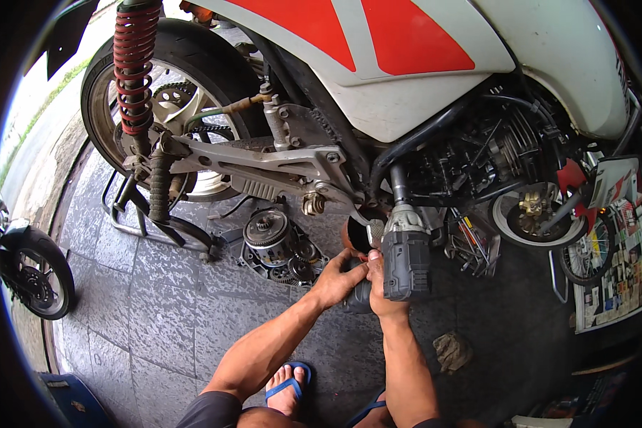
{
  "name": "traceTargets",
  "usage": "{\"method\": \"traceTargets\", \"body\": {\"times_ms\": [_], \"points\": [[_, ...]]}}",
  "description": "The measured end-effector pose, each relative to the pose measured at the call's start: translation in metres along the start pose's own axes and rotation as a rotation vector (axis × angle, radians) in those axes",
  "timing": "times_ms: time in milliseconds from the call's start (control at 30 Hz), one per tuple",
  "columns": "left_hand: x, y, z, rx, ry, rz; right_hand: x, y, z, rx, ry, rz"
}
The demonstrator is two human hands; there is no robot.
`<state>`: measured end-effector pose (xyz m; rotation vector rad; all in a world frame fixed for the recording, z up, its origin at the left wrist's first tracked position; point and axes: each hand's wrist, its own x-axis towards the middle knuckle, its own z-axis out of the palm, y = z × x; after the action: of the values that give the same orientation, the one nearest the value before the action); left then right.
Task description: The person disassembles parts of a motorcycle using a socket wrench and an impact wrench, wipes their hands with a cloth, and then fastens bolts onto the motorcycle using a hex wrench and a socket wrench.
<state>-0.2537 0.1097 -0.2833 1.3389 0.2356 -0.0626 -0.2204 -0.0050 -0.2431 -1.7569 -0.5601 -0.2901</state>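
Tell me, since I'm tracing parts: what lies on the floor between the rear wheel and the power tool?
In the head view, a removed round engine assembly with gears lies between rear wheel and power tool.

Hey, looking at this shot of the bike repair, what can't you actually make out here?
- Head view: the power tool tip and the fastener it meets, hidden behind the tool's body.
- Head view: the right hand fingers, wrapped behind the tool's grip.
- Head view: what the left hand grips, a dark shape mostly covered.
- Head view: the motorcycle front end, cut off by the dark rim.
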Motion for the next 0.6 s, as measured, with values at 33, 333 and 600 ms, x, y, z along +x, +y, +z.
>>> {"method": "traceTargets", "body": {"times_ms": [33,333,600], "points": [[0.0,-0.001,-0.002,0.004,-0.01,-0.023,-0.001,0.0,0.001,-0.024,-0.003,-0.013],[-0.002,0.009,0.005,-0.068,-0.146,-0.034,0.004,-0.008,-0.009,-0.002,-0.1,-0.052],[-0.003,0.003,0.001,0.028,-0.026,0.042,-0.003,-0.002,-0.006,-0.091,-0.08,-0.055]]}}
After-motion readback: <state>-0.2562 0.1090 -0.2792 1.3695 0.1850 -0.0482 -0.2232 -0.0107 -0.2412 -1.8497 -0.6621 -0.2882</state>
